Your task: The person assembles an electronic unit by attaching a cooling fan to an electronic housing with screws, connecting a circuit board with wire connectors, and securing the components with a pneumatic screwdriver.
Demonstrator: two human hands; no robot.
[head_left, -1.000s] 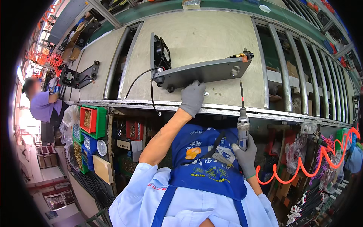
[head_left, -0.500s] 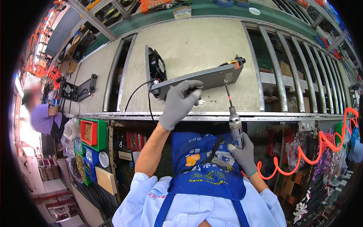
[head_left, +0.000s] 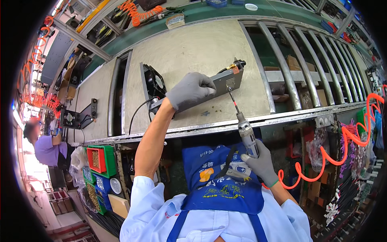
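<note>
My right hand [head_left: 260, 162], in a grey glove, is wrapped round a grey power screwdriver [head_left: 247, 139]. Its long bit points away from me, with the tip at the slotted end of a dark grey metal panel [head_left: 221, 84]. Over the middle of that panel is my gloved left hand [head_left: 192, 91], its fingers curled closed; what they pinch is hidden. A black fan [head_left: 155, 80] stands at the panel's left end, where a black cable trails. At the right end sits a black fitting [head_left: 240, 63] with brass-coloured parts. Small loose pieces [head_left: 205, 113] lie on the worktop in front.
An orange coiled hose [head_left: 318, 171] runs off right. Metal rollers [head_left: 284, 66] lie right of the worktop [head_left: 189, 44]. Bins of small parts [head_left: 96, 159] stand lower left. A second fan assembly [head_left: 78, 117] and a person in purple [head_left: 48, 149] are at left.
My left hand has moved up from in front of the panel to over it, its fingers curling further. The screwdriver tip stays at the slotted end. The whole view has shifted slightly.
</note>
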